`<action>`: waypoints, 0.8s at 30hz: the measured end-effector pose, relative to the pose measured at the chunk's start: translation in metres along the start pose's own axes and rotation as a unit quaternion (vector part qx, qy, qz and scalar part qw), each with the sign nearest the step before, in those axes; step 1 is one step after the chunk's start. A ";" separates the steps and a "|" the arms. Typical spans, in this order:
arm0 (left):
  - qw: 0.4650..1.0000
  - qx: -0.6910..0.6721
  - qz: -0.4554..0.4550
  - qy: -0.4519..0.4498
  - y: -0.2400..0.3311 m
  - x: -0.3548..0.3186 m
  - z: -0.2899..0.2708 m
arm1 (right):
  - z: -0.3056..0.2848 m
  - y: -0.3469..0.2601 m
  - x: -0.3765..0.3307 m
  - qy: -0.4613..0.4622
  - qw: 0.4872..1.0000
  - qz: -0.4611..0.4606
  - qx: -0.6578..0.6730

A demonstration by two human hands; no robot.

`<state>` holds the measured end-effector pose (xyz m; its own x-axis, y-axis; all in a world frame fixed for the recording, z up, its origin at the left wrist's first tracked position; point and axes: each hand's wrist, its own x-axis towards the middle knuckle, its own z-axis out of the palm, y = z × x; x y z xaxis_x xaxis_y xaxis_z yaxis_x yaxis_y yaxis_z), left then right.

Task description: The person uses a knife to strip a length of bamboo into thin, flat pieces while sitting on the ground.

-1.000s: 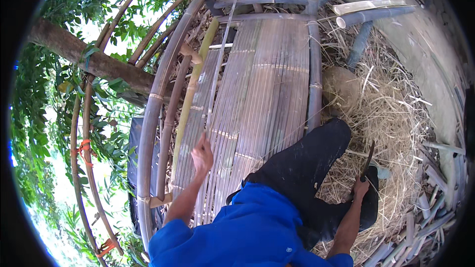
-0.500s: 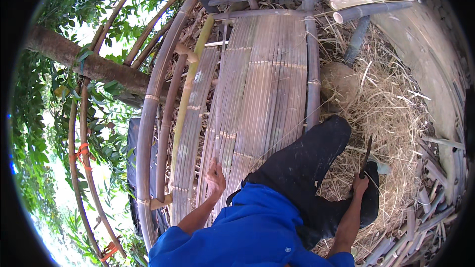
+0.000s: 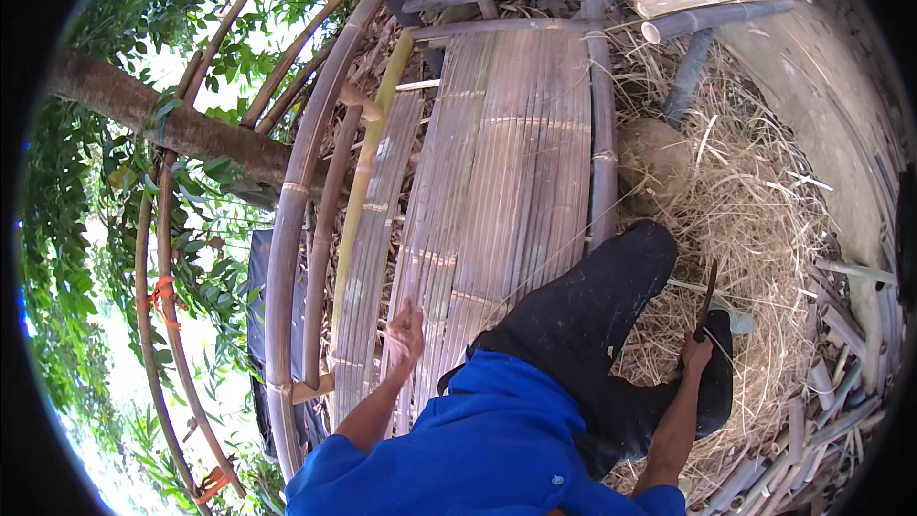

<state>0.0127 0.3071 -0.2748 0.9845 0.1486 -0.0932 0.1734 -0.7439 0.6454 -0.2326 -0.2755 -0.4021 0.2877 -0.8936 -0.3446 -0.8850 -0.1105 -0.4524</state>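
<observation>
My left hand (image 3: 405,336) is over the bamboo slats (image 3: 535,172) of a long bench seat, its fingers at least partly stretched out. I see nothing held in it. Beside the hand, a narrow gap runs lengthwise between the slats. My right hand (image 3: 697,354) grips the handle of a long knife (image 3: 709,298) next to my bent right leg. The dark blade points away from me, above the straw-like shavings.
Round bamboo rails (image 3: 604,134) frame the seat, with a yellowish pole (image 3: 374,148) along its left. Bamboo shavings (image 3: 764,239) cover the ground at right. Split bamboo (image 3: 707,5) lies at the far right; cut pieces (image 3: 831,420) pile up at lower right.
The thin strip that ran forward from my left hand no longer stands out. That hand has shifted slightly left and its fingers have loosened. My right hand and knife have hardly moved.
</observation>
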 end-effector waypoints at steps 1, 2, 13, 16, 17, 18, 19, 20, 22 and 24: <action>0.999 0.020 0.028 0.016 -0.009 0.009 -0.007 | 0.004 0.002 0.001 -0.008 1.000 0.000 -0.006; 0.997 0.041 0.053 0.030 -0.016 0.017 -0.016 | 0.006 0.002 0.001 -0.015 1.000 -0.002 -0.011; 0.972 0.195 0.079 0.105 -0.058 0.075 -0.034 | 0.012 -0.002 -0.008 -0.045 0.998 0.012 -0.029; 0.973 0.180 0.083 0.119 -0.060 0.076 -0.046 | 0.022 -0.004 -0.014 -0.075 0.996 0.028 -0.032; 0.970 0.176 0.087 0.141 -0.048 0.091 -0.030 | 0.015 0.018 0.009 0.013 0.998 -0.017 -0.065; 0.969 0.161 0.092 0.163 -0.033 0.111 -0.006 | -0.001 0.041 0.041 0.111 0.987 -0.062 -0.098; 0.970 0.130 0.094 0.183 -0.015 0.138 0.029 | -0.039 0.065 0.085 0.174 0.973 -0.098 -0.115; 0.964 0.165 0.080 0.191 -0.047 0.136 -0.002 | -0.010 0.044 0.060 0.136 0.979 -0.104 -0.113; 0.929 0.254 0.055 0.263 -0.095 0.135 -0.051 | 0.002 -0.008 0.006 -0.014 0.999 -0.019 0.033; 0.940 0.259 -0.030 0.222 -0.118 0.137 -0.081 | 0.002 -0.035 -0.009 -0.033 0.998 -0.009 0.046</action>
<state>0.1251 0.4679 -0.3027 0.8842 0.3721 0.2822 0.3310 -0.9256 0.1834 -0.2032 -0.2629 -0.3849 0.3294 -0.8612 -0.3870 -0.8428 -0.0834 -0.5318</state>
